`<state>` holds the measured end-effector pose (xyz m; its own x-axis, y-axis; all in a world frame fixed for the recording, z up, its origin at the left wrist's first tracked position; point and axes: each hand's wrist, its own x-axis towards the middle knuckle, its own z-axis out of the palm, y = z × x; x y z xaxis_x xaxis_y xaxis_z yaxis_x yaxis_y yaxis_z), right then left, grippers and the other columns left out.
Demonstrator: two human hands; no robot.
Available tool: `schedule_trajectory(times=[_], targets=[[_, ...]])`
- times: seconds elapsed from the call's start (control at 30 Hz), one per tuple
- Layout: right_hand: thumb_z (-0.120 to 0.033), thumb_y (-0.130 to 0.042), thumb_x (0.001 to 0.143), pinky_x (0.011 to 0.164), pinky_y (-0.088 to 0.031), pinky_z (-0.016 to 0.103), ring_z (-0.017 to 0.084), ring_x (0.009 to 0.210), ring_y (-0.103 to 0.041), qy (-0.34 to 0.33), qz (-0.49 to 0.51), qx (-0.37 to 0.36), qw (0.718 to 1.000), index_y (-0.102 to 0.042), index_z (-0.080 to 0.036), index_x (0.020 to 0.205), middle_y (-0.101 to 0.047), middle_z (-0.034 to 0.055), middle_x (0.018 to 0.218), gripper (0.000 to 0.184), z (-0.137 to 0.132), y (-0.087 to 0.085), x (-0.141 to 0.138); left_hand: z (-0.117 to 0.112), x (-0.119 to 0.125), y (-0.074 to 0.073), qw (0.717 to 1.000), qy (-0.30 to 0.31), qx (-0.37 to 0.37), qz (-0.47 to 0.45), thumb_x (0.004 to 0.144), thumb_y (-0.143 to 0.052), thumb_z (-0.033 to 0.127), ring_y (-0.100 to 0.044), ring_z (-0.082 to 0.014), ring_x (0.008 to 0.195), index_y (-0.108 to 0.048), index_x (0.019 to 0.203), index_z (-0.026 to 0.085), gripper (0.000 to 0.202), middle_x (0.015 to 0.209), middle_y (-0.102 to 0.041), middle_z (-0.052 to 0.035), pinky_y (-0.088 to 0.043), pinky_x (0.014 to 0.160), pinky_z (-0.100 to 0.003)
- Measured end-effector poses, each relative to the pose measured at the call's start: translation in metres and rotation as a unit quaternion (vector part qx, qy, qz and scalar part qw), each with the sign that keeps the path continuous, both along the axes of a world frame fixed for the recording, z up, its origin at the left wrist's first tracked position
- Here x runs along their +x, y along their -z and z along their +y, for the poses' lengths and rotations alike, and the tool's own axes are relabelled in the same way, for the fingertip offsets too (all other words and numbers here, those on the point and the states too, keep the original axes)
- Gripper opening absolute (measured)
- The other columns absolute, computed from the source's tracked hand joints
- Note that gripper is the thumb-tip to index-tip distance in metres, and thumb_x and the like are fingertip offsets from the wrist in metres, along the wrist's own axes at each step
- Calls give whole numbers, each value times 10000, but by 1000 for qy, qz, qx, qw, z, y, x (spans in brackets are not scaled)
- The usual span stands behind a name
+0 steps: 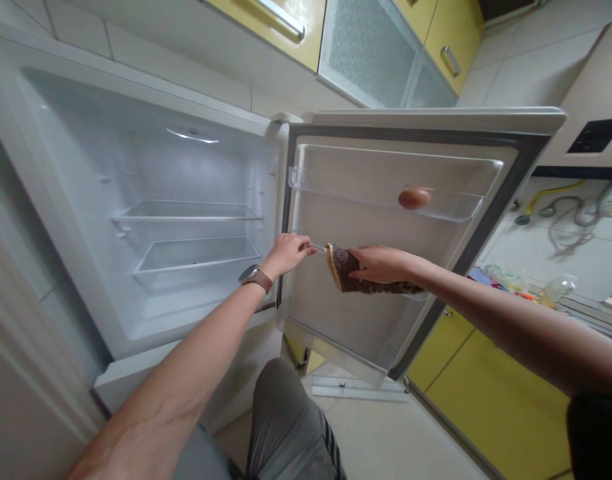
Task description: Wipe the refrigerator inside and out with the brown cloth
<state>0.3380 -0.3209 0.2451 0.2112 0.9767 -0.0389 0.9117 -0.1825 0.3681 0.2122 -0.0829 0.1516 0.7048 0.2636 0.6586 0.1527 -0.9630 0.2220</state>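
Observation:
The fridge door stands wide open in front of me. My left hand, with a watch on its wrist, has its fingertips closed on the left end of a clear door shelf low on the door. In my right hand is a brown, fuzzy cloth with a yellow edge, pressed over that same shelf and hiding most of it. A brown egg sits in the upper clear door shelf, above my right hand.
To the left is the fridge interior with two glass shelves. Yellow cabinets and a cluttered counter lie to the right. Below the door, a white strip rests on the floor near my knee.

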Motion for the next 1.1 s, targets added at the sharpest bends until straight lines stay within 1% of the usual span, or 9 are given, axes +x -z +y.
schedule_trajectory(times=[0.13, 0.23, 0.33, 0.43, 0.5, 0.6, 0.7, 0.87, 1.1], targets=[[-477, -568, 997, 726, -426, 307, 269, 1021, -728, -25, 8, -14, 1000, -603, -167, 1251, -755, 166, 1213, 402, 21, -2, -3, -2, -2, 2, 999, 31, -18, -34, 1022, -622, 443, -667, -254, 1052, -684, 1102, 208, 255, 1028, -737, -62, -460, 1019, -403], [-488, -568, 995, 710, -409, 303, 265, 1008, -725, -41, 9, 1, 999, -602, -160, 1256, -755, 172, 1209, 420, 31, 1, -4, -10, -10, 31, 986, 6, -9, -163, 996, -638, 322, -580, -272, 1280, -596, 1273, 215, 300, 1285, -659, -105, -410, 1152, -451], [-506, -565, 989, 725, -411, 305, 272, 1024, -722, -48, 9, 18, 999, -608, -168, 1258, -750, 176, 1225, 434, 34, 5, -6, -26, -19, 92, 965, -73, -31, -252, 938, -624, 187, -534, -296, 1313, -571, 1276, 183, 343, 1306, -599, -147, -412, 1164, -473], [-526, -567, 978, 729, -409, 312, 288, 1040, -722, -48, 4, 36, 998, -616, -178, 1240, -747, 174, 1235, 438, 33, 7, -9, -50, -22, 165, 993, 8, -73, -87, 901, -677, 187, -628, -264, 1123, -650, 1067, 206, 169, 1134, -670, -90, -488, 1039, -415], [-534, -568, 969, 711, -397, 317, 298, 1034, -726, -50, -2, 47, 998, -623, -180, 1218, -751, 171, 1223, 436, 32, 8, -8, -67, -19, 205, 994, 51, -93, 16, 879, -758, 245, -651, -254, 1096, -691, 1035, 227, 171, 1086, -711, -51, -470, 1043, -411], [-541, -554, 968, 686, -382, 321, 304, 1006, -732, -51, -13, 51, 997, -629, -180, 1203, -762, 170, 1187, 438, 31, 8, -4, -87, -7, 243, 989, 75, -117, 55, 867, -830, 353, -663, -244, 1095, -718, 1017, 238, 220, 1042, -737, -31, -424, 1084, -412], [-546, -539, 974, 697, -402, 325, 305, 1005, -735, -53, -18, 43, 998, -632, -182, 1208, -766, 172, 1177, 443, 35, 8, 4, -98, 9, 253, 987, 53, -141, 57, 958, -759, 356, -669, -227, 1092, -726, 968, 237, 123, 1036, -745, -27, -399, 1072, -408], [-559, -539, 971, 789, -483, 352, 324, 1078, -732, -68, -19, 53, 996, -639, -182, 1251, -758, 186, 1225, 480, 60, 12, 10, -105, 26, 252, 986, 14, -157, 53, 1045, -632, 283, -666, -217, 1037, -707, 861, 214, 210, 962, -744, -29, -371, 1037, -409], [-513, -585, 957, 909, -557, 384, 323, 1188, -721, -99, 16, 62, 993, -683, -167, 1288, -737, 188, 1315, 488, 121, 12, -19, -105, 25, 247, 986, -11, -146, 79, 1038, -620, 261, -667, -215, 967, -720, 849, 208, 220, 930, -751, -33, -381, 918, -365]])
